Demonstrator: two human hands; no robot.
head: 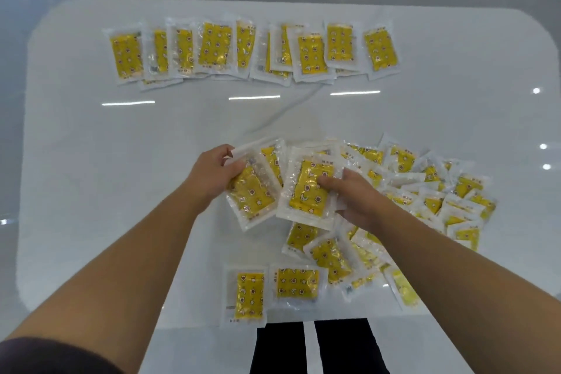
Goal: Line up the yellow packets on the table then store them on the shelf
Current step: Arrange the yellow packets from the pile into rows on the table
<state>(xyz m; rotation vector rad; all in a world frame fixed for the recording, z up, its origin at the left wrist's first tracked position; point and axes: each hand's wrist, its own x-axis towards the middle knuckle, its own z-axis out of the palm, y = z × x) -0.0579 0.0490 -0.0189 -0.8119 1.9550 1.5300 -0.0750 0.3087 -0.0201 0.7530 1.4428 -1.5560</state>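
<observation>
White and glossy, the table (91,161) is filling most of the view and is reflecting ceiling lights, and a pale floor is showing beyond its far edge. Along the far edge a row of yellow packets (252,50) is already lying, upright but overlapping in several places, so I judge that the lining-up is only partly done. A loose pile of packets (425,191) is spreading from the middle of the table toward the right edge, and two single packets (273,288) are lying flat near the near edge, just beside each other. The left hand (215,176) is grasping a small fan of packets (252,188) between thumb and fingers, above the middle of the table. The right hand (355,197) is pinching another packet (309,188), with the thumb on its yellow face and the fingers under it. The step in hand seems to be collecting packets from the pile to extend the row. To do it well, I think the person should square the edges of the fan before moving, because the clear wrapping looks slippery and the packets may be sliding out. Each one should be laid with the yellow face up and the same end away, touching its neighbour but not covering it. No shelf is showing in this view, so the storing is not yet begun.
</observation>
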